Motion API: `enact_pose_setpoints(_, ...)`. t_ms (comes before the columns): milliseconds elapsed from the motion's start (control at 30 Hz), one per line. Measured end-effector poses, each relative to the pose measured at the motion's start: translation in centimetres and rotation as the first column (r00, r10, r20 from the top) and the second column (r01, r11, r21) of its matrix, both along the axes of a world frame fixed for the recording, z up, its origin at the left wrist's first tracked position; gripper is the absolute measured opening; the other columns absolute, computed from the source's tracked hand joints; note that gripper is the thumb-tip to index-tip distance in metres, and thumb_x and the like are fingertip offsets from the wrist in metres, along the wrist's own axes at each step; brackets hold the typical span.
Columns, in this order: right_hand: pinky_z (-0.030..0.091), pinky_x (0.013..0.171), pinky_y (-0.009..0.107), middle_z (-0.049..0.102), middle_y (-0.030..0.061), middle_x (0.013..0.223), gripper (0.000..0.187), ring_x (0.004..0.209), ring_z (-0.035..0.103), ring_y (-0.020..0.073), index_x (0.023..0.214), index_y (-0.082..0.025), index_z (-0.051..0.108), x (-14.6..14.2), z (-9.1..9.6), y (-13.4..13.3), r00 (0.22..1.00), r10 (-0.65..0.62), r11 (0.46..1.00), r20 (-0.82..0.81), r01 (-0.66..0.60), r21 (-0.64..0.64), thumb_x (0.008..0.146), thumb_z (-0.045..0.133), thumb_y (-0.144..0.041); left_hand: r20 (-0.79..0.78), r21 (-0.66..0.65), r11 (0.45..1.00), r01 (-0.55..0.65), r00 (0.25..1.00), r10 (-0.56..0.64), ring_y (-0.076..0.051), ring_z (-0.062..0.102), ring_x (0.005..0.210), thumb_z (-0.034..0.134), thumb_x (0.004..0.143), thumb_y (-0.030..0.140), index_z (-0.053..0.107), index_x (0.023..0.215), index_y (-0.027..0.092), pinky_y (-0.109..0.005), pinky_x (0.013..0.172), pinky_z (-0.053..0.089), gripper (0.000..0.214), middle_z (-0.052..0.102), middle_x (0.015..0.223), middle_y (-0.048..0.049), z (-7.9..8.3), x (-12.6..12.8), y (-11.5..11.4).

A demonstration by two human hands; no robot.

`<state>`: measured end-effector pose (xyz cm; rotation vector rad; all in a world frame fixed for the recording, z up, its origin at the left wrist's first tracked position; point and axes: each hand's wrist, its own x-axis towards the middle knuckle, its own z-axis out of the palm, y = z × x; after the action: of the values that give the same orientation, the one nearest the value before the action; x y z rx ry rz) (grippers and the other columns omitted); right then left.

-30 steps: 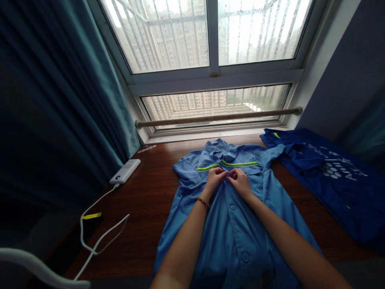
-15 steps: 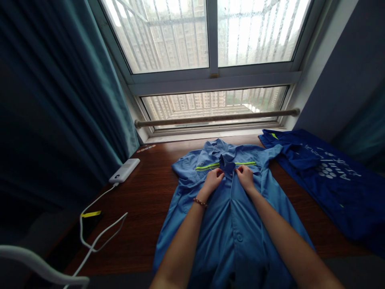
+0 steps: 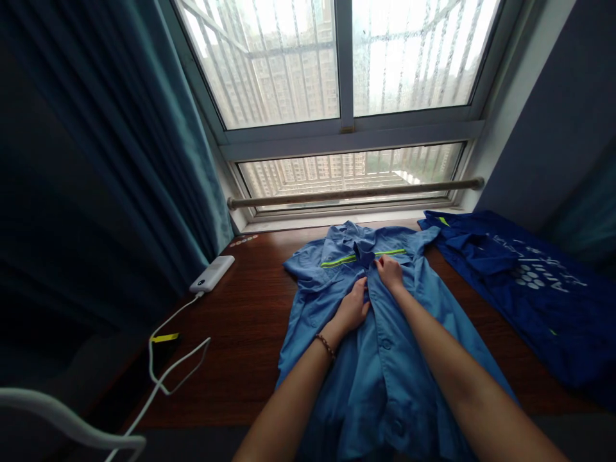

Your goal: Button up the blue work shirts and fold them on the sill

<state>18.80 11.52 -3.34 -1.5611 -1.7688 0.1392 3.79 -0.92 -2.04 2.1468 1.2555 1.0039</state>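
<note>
A light blue shirt point(image 3: 385, 333) lies face up on the dark wooden desk point(image 3: 240, 359) below the window point(image 3: 344, 96). The left hand point(image 3: 353, 308) pinches the front placket, apparently at a button; the right hand point(image 3: 389, 271) grips the fabric near the collar, steadying it. A power bank point(image 3: 212, 274) lies left.

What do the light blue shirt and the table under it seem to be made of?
Light blue shirt: seemingly thin woven cloth, matte; it creases softly, with a yellow-green, possibly reflective, stripe. Table: dark reddish wood or wood veneer, slightly glossy, with visible grain.
</note>
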Motion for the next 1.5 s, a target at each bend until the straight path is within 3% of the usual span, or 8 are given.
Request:
enact_pose_setpoints(167, 0.033, 0.057, 0.025, 0.059, 0.0104, 0.083, 0.02, 0.066, 0.054, 0.0171, 0.092, -0.013, 0.053, -0.9, 1.4, -3.0, 0.996, -0.043, 0.998, 0.076, 0.039, 0.059, 0.085, 0.039, -0.025, -0.006, 0.013, 0.984, 0.18, 0.984, -0.18, -0.018, 0.05, 0.106, 0.056, 0.071, 0.015, 0.049, 0.114, 0.016, -0.032, 0.095, 0.038, 0.044, 0.052, 0.116, -0.0096, 1.5, -2.0, 2.8)
enact_pose_setpoints(333, 0.039, 0.071, 0.027, 0.056, 0.01, 0.094, 0.02, 0.081, 0.054, 0.0189, 0.095, -0.015, 0.053, -1.4, 3.1, -6.8, 0.993, 0.088, 0.978, 0.074, -0.1, 0.185, 0.082, 0.038, -0.017, 0.047, 0.019, 0.997, 0.078, 0.996, -0.079, -0.017, 0.053, 0.1, 0.062, 0.065, 0.016, 0.055, 0.107, 0.016, -0.031, 0.091, 0.041, 0.043, 0.055, 0.111, -0.0084, 1.4, -2.1, 4.0)
enact_pose_setpoints(500, 0.041, 0.07, 0.025, 0.059, 0.005, 0.081, 0.017, 0.075, 0.055, 0.0161, 0.082, -0.017, 0.056, -1.3, 2.3, -9.8, 0.96, 0.275, 0.959, -0.055, -0.269, 0.088, 0.08, 0.04, -0.015, 0.098, -0.007, 0.999, 0.04, 0.994, -0.039, -0.017, 0.054, 0.096, 0.065, 0.065, 0.02, 0.063, 0.094, 0.016, -0.03, 0.089, 0.041, 0.029, 0.058, 0.105, -0.0073, 0.9, -2.1, 4.2)
enact_pose_setpoints(733, 0.04, 0.061, 0.024, 0.063, -0.0007, 0.077, 0.014, 0.065, 0.057, 0.0133, 0.08, -0.022, 0.063, -0.3, 2.0, -9.5, 0.927, 0.358, 0.926, -0.114, -0.368, -0.081, 0.075, 0.05, -0.02, 0.184, -0.099, 0.992, 0.079, 0.981, -0.06, -0.018, 0.056, 0.09, 0.06, 0.068, 0.02, 0.068, 0.077, 0.015, -0.028, 0.084, 0.041, 0.013, 0.062, 0.098, -0.0067, 0.9, -2.1, 4.1)
enact_pose_setpoints(933, 0.04, 0.06, 0.022, 0.06, -0.0016, 0.073, 0.007, 0.063, 0.055, 0.0119, 0.078, -0.021, 0.06, -0.2, 2.7, -9.9, 0.897, 0.422, 0.9, -0.132, -0.432, -0.057, 0.073, 0.054, -0.022, 0.376, -0.299, 0.946, 0.125, 0.926, -0.004, -0.018, 0.057, 0.085, 0.054, 0.068, 0.02, 0.068, 0.069, 0.012, -0.027, 0.078, 0.042, 0.016, 0.063, 0.095, -0.007, 1.5, -1.5, 3.9)
enact_pose_setpoints(1167, 0.039, 0.059, 0.023, 0.056, -0.0001, 0.069, 0.012, 0.063, 0.053, 0.0129, 0.069, -0.019, 0.055, -0.4, 2.8, -10.7, 0.911, 0.409, 0.912, 0.057, -0.41, 0.008, 0.078, 0.052, -0.027, 0.402, -0.344, 0.939, -0.014, 0.901, 0.16, -0.015, 0.054, 0.07, 0.067, 0.058, 0.027, 0.06, 0.053, 0.012, -0.025, 0.069, 0.04, 0.017, 0.061, 0.07, -0.0031, 1.0, -1.1, 4.3)
enact_pose_setpoints(1333, 0.04, 0.062, 0.025, 0.058, 0.0022, 0.075, 0.015, 0.07, 0.055, 0.0152, 0.077, -0.021, 0.058, -0.6, 3.1, -11.1, 0.917, 0.359, 0.92, 0.172, -0.379, 0.102, 0.084, 0.046, -0.028, 0.514, -0.452, 0.891, -0.035, 0.806, 0.292, -0.009, 0.046, 0.055, 0.071, 0.055, 0.029, 0.061, 0.057, 0.011, -0.022, 0.056, 0.035, 0.021, 0.054, 0.054, 0.0014, 1.2, -0.6, 3.9)
enact_pose_setpoints(1500, 0.042, 0.069, 0.025, 0.061, 0.0034, 0.085, 0.02, 0.076, 0.056, 0.015, 0.091, -0.023, 0.062, -0.6, 3.1, -11.3, 0.923, 0.366, 0.899, 0.121, -0.384, 0.209, 0.086, 0.043, -0.027, 0.721, -0.523, 0.838, 0.156, 0.605, 0.338, -0.009, 0.049, 0.056, 0.073, 0.056, 0.032, 0.064, 0.066, 0.01, -0.022, 0.057, 0.036, 0.026, 0.058, 0.06, -0.0005, 1.6, 0.0, 3.0)
